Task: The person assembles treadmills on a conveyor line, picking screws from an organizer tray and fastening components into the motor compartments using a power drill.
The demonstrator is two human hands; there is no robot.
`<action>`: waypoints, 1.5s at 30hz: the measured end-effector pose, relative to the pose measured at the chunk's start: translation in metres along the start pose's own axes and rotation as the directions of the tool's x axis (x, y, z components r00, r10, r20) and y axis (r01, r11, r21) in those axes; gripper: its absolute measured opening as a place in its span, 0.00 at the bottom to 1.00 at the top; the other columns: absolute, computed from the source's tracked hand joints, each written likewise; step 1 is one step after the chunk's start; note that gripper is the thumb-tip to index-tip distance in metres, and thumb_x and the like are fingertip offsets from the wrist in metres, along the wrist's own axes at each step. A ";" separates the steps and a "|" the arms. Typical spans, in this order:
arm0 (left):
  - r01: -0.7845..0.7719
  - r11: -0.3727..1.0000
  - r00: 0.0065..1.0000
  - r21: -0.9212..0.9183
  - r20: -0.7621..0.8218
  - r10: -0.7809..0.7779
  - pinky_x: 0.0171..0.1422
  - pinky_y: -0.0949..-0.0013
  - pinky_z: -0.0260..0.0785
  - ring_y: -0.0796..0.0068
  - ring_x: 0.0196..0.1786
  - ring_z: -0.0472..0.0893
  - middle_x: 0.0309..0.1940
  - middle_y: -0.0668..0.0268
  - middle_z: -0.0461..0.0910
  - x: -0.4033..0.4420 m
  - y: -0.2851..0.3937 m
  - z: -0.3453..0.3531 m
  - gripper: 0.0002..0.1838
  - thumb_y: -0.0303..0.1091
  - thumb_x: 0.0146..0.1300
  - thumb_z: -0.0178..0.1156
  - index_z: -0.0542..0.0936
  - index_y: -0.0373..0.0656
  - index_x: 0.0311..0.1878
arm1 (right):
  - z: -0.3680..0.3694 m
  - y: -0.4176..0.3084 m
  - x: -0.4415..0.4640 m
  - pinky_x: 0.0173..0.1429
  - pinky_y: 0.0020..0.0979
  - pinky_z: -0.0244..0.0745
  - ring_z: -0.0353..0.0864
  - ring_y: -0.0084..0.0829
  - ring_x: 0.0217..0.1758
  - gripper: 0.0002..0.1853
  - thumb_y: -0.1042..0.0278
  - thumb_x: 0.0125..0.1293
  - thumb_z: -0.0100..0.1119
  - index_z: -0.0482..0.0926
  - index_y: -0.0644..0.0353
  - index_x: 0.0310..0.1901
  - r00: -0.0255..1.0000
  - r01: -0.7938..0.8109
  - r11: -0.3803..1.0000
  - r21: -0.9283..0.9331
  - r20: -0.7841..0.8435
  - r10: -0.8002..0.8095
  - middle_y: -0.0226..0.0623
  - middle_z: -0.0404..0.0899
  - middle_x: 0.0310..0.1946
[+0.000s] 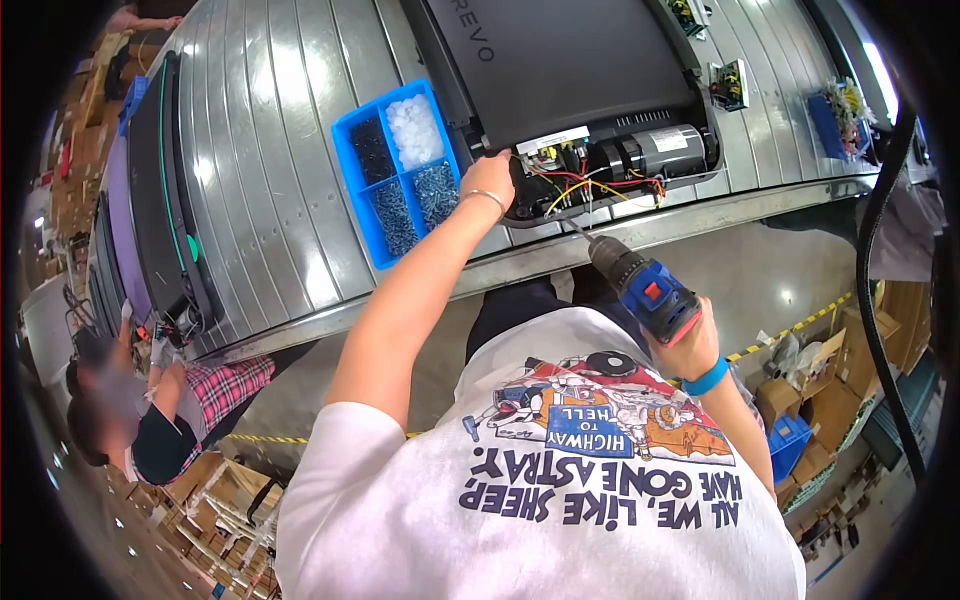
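My right hand [690, 345] is wrapped around the handle of a blue and black cordless drill [652, 290]. The drill's long bit slants up to the near edge of a dark treadmill [570, 75] lying on the conveyor. At the treadmill's open motor end, my left hand [488, 182] has its fingers curled by the left corner; what they hold is hidden. Red, yellow and black wires [590, 185] run between a circuit board [553, 155] and a cylindrical motor [668, 150]. Beside my left hand stands a blue divided bin [352, 190] of screws and white plastic pieces.
The metal slatted conveyor [270, 130] spans the front. Loose circuit boards [729, 86] and a blue box of wires [838, 125] lie right. A black cable [870, 240] hangs at right. A co-worker [150, 420] works at another treadmill [160, 220] on the left.
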State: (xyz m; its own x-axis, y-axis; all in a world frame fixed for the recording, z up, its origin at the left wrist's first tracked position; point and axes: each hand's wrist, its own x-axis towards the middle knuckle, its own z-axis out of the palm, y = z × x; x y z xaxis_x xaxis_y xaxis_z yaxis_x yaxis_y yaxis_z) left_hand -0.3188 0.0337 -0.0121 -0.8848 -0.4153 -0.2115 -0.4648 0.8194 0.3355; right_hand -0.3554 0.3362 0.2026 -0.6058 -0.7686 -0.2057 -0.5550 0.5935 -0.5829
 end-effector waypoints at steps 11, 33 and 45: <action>-0.004 0.983 1.000 0.182 -0.025 0.009 0.39 0.57 0.79 0.50 0.37 0.84 0.31 0.51 0.82 0.004 0.011 -0.001 0.07 0.27 0.57 0.54 0.81 0.37 0.34 | 0.018 0.017 0.005 0.34 0.40 0.75 0.77 0.55 0.28 0.07 0.71 0.45 0.64 0.77 0.61 0.26 0.991 -0.125 0.981 0.151 0.067 0.116 0.49 0.78 0.21; 0.726 -0.106 0.656 -0.679 0.731 -0.188 0.42 0.69 0.81 0.68 0.37 0.84 0.33 0.61 0.82 -0.063 0.043 -0.026 0.08 0.32 0.61 0.65 0.79 0.39 0.39 | 0.015 0.029 0.018 0.36 0.42 0.76 0.79 0.53 0.30 0.11 0.64 0.49 0.66 0.80 0.60 0.31 0.987 -0.086 0.985 0.153 0.150 0.063 0.49 0.79 0.23; 0.464 0.145 0.883 -0.874 0.443 -0.155 0.49 0.65 0.77 0.64 0.43 0.83 0.39 0.53 0.82 -0.080 0.060 0.024 0.16 0.16 0.54 0.54 0.73 0.34 0.48 | 0.013 0.011 0.036 0.40 0.44 0.77 0.81 0.49 0.33 0.19 0.53 0.46 0.69 0.80 0.53 0.38 0.943 -0.173 0.974 -0.146 0.260 0.207 0.47 0.81 0.25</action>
State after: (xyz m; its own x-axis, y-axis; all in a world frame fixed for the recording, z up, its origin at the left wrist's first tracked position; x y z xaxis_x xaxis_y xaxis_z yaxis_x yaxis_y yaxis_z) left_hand -0.2746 0.1251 0.0030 -0.6943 -0.3187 -0.6452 -0.5076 -0.4187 0.7530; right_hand -0.3761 0.3123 0.1788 -0.5382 -0.6645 -0.5185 -0.5189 0.7460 -0.4174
